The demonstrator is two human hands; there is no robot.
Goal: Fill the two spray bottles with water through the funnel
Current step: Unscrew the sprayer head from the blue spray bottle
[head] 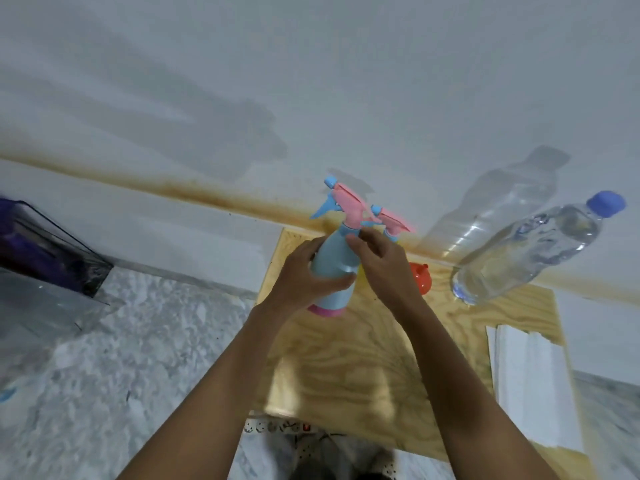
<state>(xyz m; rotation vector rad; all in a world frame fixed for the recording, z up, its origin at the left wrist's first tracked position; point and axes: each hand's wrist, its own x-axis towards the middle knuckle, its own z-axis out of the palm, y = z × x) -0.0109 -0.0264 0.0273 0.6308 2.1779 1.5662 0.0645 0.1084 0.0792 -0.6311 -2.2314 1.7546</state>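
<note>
**Blue spray bottle (335, 268) gripped in both hands over the plywood board (349, 362)**

Two spray bottles, one funnel and one water bottle are in view, with two bare hands at work.

The blue spray bottle has a pale blue body, a pink band round its base and a pink trigger head with a blue nozzle and lever. The head sits on the neck. The bottle leans slightly and is at the board's left rear part; whether its base touches the wood cannot be told. The left hand (304, 275) wraps round the body, thumb across the front. The right hand (386, 268) curls its fingertips onto the blue collar just under the trigger head.

The second spray bottle (393, 221) stands just behind the right hand, showing only its pink and blue head. The orange funnel (419, 278) lies on the board beside the right wrist, partly hidden. The clear water bottle (526, 251), with its blue cap on, stands at the board's right rear corner.

A folded white cloth (533, 386) lies on the board's right edge.
</note>
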